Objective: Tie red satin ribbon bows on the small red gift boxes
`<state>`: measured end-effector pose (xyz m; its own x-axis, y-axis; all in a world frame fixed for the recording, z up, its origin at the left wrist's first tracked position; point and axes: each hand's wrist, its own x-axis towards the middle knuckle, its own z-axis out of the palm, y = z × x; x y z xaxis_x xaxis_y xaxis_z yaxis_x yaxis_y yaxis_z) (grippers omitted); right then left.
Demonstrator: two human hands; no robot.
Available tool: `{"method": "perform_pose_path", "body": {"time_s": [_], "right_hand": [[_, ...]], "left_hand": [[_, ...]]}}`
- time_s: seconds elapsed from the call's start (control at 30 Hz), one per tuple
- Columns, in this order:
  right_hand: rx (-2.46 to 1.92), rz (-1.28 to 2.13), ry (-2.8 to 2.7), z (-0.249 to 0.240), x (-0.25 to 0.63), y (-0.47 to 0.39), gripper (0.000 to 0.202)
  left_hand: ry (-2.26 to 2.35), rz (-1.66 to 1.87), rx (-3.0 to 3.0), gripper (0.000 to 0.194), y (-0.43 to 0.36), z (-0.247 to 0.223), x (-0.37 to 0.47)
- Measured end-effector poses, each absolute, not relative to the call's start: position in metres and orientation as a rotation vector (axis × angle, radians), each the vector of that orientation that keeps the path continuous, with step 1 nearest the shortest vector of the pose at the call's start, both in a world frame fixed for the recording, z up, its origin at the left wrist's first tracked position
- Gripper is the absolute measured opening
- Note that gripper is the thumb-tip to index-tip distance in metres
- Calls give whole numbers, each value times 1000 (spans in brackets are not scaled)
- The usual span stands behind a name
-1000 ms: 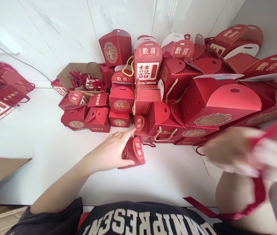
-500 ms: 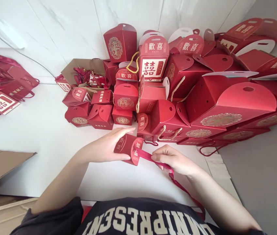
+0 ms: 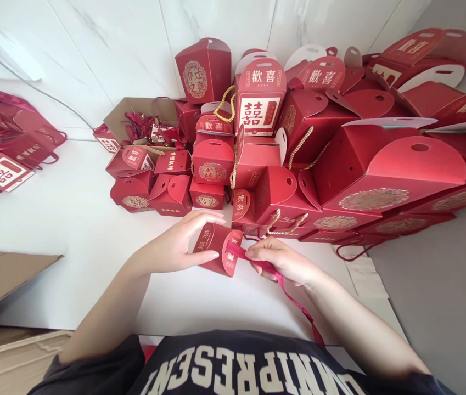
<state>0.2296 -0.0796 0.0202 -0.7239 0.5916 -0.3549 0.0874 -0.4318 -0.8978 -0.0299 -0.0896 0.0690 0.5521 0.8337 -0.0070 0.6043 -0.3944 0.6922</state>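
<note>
My left hand holds a small red box just above the white table, thumb on its near side and fingers round its far side. The box's printed flap faces right, and a dark pink ribbon runs from the slot in that flap. My right hand pinches the ribbon close to the box, to the right of it. From there the loose end trails down to the table's near edge.
Many red boxes are stacked behind and to the right. An open cardboard box holds ribbons at the back. Ribboned boxes stand far left, cardboard lies at the near left, and a grey wall is on the right.
My right hand has moved a little left, nearer the box, still on the ribbon. The ribbon's trailing end has shifted left. My left hand keeps the box in nearly the same place.
</note>
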Motion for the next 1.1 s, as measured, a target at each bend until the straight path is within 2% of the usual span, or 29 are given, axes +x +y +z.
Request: {"method": "perform_pose_path", "body": {"time_s": [0.3, 0.43, 0.53, 0.6, 0.73, 0.83, 0.93, 0.97, 1.1], "right_hand": [[-989, 1808, -1963, 21, 219, -82, 44], [-1057, 1348, -2196, 26, 216, -87, 35], [-1044, 967, -2184, 33, 213, -88, 20], [-939, 855, -2167, 37, 209, -85, 13], [-689, 1120, -2146, 40, 196, -76, 16], [-698, 1318, -1997, 38, 189, -70, 22], [-766, 1386, -1793, 38, 186, -67, 26], [-780, 1407, -1755, 38, 186, -67, 28], [-831, 1491, -1807, 38, 185, -64, 36]], "left_hand": [[1213, 439, 2217, 21, -86, 56, -19], [1172, 509, 2186, 24, -85, 53, -17], [1150, 563, 2090, 25, -85, 54, -19], [1162, 611, 2065, 23, -85, 55, -22], [1214, 688, 2121, 22, -88, 59, -29], [1294, 679, 2187, 16, -94, 64, -33], [1449, 526, 2204, 44, -103, 66, -34], [1494, 476, 2186, 45, -106, 65, -33], [1490, 505, 1990, 31, -114, 56, -32]]}}
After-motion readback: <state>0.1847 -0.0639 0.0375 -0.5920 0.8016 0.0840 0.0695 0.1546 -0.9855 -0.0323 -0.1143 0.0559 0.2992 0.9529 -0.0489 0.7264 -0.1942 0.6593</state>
